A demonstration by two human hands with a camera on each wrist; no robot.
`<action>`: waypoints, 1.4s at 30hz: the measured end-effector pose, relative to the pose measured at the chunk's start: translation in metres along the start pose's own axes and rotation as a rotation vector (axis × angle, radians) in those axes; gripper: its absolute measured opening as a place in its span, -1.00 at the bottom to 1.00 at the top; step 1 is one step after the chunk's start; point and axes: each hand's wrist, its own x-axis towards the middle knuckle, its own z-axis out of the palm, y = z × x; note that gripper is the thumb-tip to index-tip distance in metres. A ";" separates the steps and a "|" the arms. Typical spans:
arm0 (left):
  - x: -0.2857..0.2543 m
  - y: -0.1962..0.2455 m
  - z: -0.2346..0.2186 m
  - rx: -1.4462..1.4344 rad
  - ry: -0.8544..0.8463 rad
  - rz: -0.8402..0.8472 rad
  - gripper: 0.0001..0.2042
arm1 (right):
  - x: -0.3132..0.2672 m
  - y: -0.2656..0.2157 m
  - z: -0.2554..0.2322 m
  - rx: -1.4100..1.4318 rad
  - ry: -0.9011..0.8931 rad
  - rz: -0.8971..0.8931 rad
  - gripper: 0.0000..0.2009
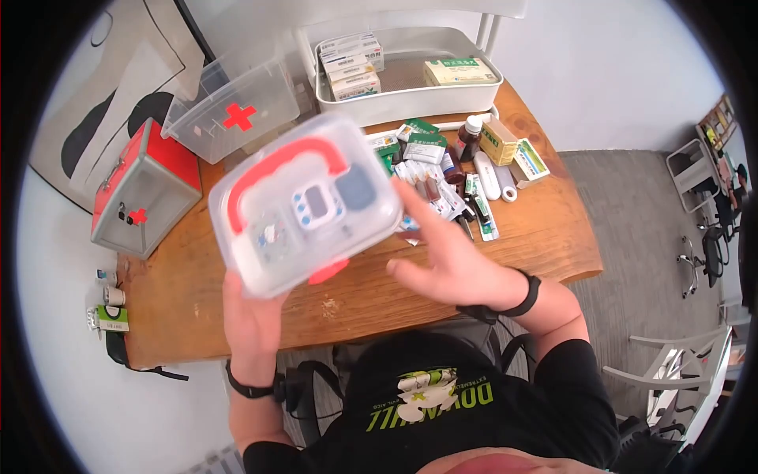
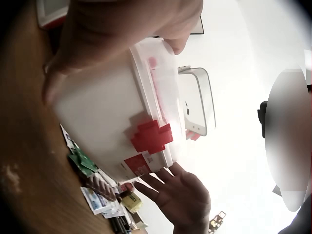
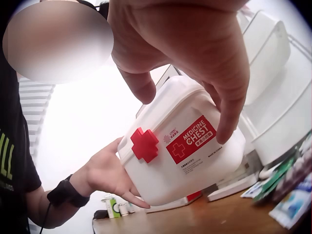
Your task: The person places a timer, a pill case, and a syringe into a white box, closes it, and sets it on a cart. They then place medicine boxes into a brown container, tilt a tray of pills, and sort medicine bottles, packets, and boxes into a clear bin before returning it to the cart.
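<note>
A white medicine box [image 1: 272, 257] with a translucent lid and a red handle is tilted above the table, with a red cross latch [image 2: 152, 137] and a red "MEDICINE CHEST" label [image 3: 192, 140]. The left hand [image 1: 254, 316] grips its near-left side; the left wrist view has this hand's thumb and fingers [image 2: 117, 29] spread across the box. At the right edge, the right hand [image 1: 458, 257] has straight fingers against the box and its thumb apart. In the right wrist view, the right fingers [image 3: 229, 114] lie close to the label side.
Sachets [image 1: 425, 148], a brown bottle [image 1: 467, 141], small cartons [image 1: 497, 141] and thermometers lie behind on the wooden table [image 1: 545, 245]. A white tray [image 1: 410, 103] with cartons stands at the back, a clear bin [image 1: 229, 122] and a red-grey case [image 1: 146, 193] at the left.
</note>
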 end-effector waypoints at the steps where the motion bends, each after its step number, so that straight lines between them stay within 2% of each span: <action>1: 0.014 0.004 0.012 -0.015 -0.017 -0.011 -0.32 | 0.003 -0.003 -0.011 -0.004 0.025 0.045 -0.07; 2: 0.030 0.006 0.023 0.006 -0.031 -0.044 -0.33 | 0.006 0.001 -0.021 0.044 0.076 0.037 -0.08; 3: 0.048 0.008 0.034 0.027 -0.046 -0.075 -0.34 | 0.013 0.009 -0.030 -0.004 0.191 -0.063 -0.11; 4: 0.064 0.010 0.046 0.048 -0.061 -0.107 -0.34 | 0.018 -0.008 -0.044 0.121 0.188 -0.036 -0.17; 6: 0.096 0.015 0.074 0.037 -0.127 -0.171 -0.38 | 0.029 0.001 -0.069 0.127 0.208 -0.027 -0.21; 7: 0.111 0.017 0.086 0.034 -0.161 -0.204 -0.40 | 0.033 -0.005 -0.083 0.179 0.190 0.045 -0.22; 11: 0.163 0.016 0.124 0.106 -0.280 -0.229 -0.36 | 0.052 0.003 -0.124 0.031 0.310 0.056 -0.29; 14: 0.189 0.015 0.152 0.163 -0.268 -0.247 -0.34 | 0.072 0.013 -0.159 0.092 0.299 0.102 -0.32; 19: 0.231 0.009 0.179 0.191 -0.274 -0.273 -0.31 | 0.102 0.030 -0.195 -0.018 0.324 0.126 -0.41; 22: 0.258 0.007 0.190 0.233 -0.248 -0.270 -0.30 | 0.124 0.050 -0.217 -0.077 0.306 0.210 -0.42; 26: 0.299 -0.004 0.202 0.295 -0.231 -0.273 -0.29 | 0.154 0.069 -0.244 -0.061 0.311 0.237 -0.44; 28: 0.320 -0.009 0.208 0.295 -0.241 -0.260 -0.31 | 0.174 0.088 -0.260 -0.016 0.321 0.267 -0.45; 35: 0.388 -0.020 0.226 0.421 -0.224 -0.173 -0.48 | 0.220 0.129 -0.297 0.096 0.317 0.184 -0.44; 38: 0.411 -0.026 0.236 0.429 -0.162 -0.146 -0.59 | 0.241 0.144 -0.311 0.050 0.303 0.260 -0.51; 41: 0.456 -0.046 0.226 0.425 -0.240 -0.030 -0.64 | 0.267 0.172 -0.335 0.112 0.298 0.241 -0.59; 42: 0.468 -0.051 0.220 0.562 -0.327 0.035 -0.65 | 0.273 0.180 -0.340 0.109 0.277 0.209 -0.61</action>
